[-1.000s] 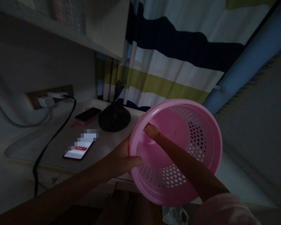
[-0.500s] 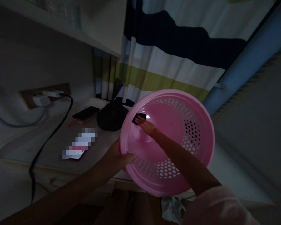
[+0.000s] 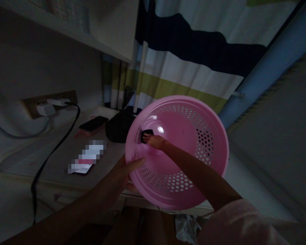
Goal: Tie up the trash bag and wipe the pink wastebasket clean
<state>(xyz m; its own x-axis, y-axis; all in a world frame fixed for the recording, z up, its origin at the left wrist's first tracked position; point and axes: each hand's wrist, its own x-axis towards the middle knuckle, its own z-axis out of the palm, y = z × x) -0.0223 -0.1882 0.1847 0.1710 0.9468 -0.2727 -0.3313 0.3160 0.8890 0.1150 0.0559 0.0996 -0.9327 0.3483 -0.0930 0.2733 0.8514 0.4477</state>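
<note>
A round pink plastic basket (image 3: 188,136) with bands of holes in its wall is tipped so that its inside faces me. My left hand (image 3: 129,170) grips its rim at the lower left, thumb over the inner side and fingers behind. Reaching into the basket, my right hand (image 3: 154,140) presses a dark cloth (image 3: 147,135) against the inner left wall. The palm side of that hand and part of the cloth are hidden.
On the desk (image 3: 58,166) to the left lie a lit phone (image 3: 88,158) and a dark-screened phone (image 3: 94,124). A tied black plastic bag (image 3: 119,126) stands behind the basket's left side. A black cable (image 3: 56,149) hangs from a wall socket (image 3: 32,105). Striped curtains (image 3: 183,64) hang behind.
The basket has shifted slightly left in my left hand. My right hand has moved the cloth a little left and down along the inner wall.
</note>
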